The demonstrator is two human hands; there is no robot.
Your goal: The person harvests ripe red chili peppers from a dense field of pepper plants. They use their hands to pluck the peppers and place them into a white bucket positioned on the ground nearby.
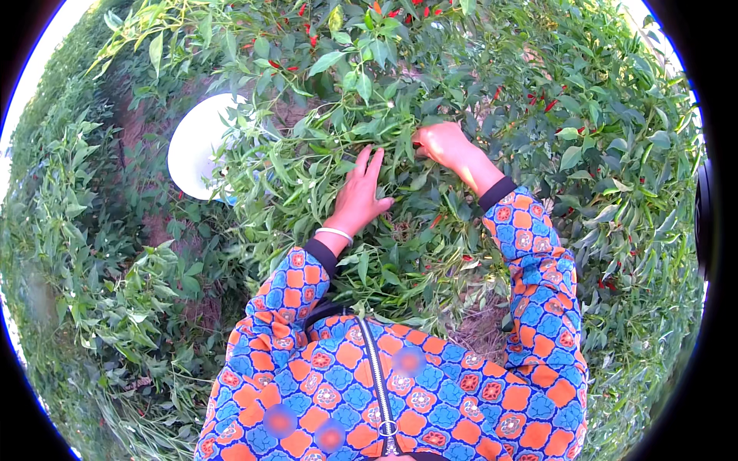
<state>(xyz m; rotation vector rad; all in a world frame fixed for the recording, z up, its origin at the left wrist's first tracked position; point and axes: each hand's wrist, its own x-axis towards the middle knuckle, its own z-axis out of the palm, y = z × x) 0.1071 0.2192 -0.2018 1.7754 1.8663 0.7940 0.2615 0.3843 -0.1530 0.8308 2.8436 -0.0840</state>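
Note:
Leafy chili pepper plants (369, 127) with green pods and small white flowers stand right in front of me. My left hand (360, 193), a pale bangle (334, 232) at its wrist, rests against the foliage with its fingers spread and nothing visible in it. To the right of it, my right hand (444, 144) reaches in among the stems, fingers bent. Leaves cover its fingertips, so whether it grips a pod or stem is hidden. Left of the hands is a white container (199, 147), partly covered by branches.
Red chilies (311, 37) hang on plants at the far side, and more red pods (550, 105) show at the right. Dense plants flank me on both sides. Bare soil (134, 124) shows between rows at the left, with dry ground (484, 322) near my right forearm.

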